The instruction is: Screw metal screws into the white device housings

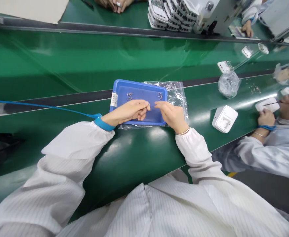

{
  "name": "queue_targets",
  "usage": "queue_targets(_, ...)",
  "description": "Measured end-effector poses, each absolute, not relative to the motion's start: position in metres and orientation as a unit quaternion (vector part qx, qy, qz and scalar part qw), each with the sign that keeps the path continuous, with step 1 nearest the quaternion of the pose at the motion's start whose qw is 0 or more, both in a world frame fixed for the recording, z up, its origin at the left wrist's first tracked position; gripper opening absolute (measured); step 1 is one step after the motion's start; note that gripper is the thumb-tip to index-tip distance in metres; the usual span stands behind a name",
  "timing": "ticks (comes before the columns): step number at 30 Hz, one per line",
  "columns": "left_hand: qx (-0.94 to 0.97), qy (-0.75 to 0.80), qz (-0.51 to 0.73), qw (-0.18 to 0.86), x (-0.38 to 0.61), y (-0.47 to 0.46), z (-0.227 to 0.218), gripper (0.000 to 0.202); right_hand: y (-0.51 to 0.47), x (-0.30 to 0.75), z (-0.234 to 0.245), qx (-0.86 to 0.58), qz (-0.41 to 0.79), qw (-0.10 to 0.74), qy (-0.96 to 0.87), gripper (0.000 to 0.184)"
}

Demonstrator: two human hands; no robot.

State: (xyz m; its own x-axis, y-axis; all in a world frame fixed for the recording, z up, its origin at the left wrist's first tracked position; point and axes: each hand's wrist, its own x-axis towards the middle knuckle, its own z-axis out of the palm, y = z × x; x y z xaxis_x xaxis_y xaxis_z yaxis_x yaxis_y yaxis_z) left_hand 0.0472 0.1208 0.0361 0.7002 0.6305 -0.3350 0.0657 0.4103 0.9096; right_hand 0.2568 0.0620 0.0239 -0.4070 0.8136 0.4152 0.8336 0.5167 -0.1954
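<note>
Over a shallow blue tray (141, 86), my left hand (132, 110) is closed in a pinch, its other fingers curled. Something tiny may be at its fingertips, too small to name. My right hand (172, 115) faces it from the other side, thumb and forefinger together; what they hold, if anything, cannot be made out. A small gap separates the two hands. Inside the tray lie small metal parts (129, 96) at the left and more small metal parts (160, 96) at the right. A blue wrist strap (104, 123) with a cord circles my left wrist.
Under the tray lies a clear plastic bag (180, 93). To the right stand a white plug-like housing (225, 119) and a crumpled clear bag (229, 85). A co-worker's hands (268, 118) work farther right. Beyond the green belt (85, 62) are stacked white casings (171, 14).
</note>
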Motion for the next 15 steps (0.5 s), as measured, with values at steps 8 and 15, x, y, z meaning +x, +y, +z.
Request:
queue_targets(8, 0.657, 0.380, 0.282, 0.587, 0.048, 0.121, 0.021, 0.015, 0.065, 0.250, 0.025, -0.567, 0.049, 0.244, -0.785, 0.035)
queue_targets(15, 0.727, 0.373, 0.268, 0.510, 0.050, 0.106, 0.032, 0.040, 0.060, 0.235, 0.027, -0.561, 0.039, 0.183, -0.807, 0.045)
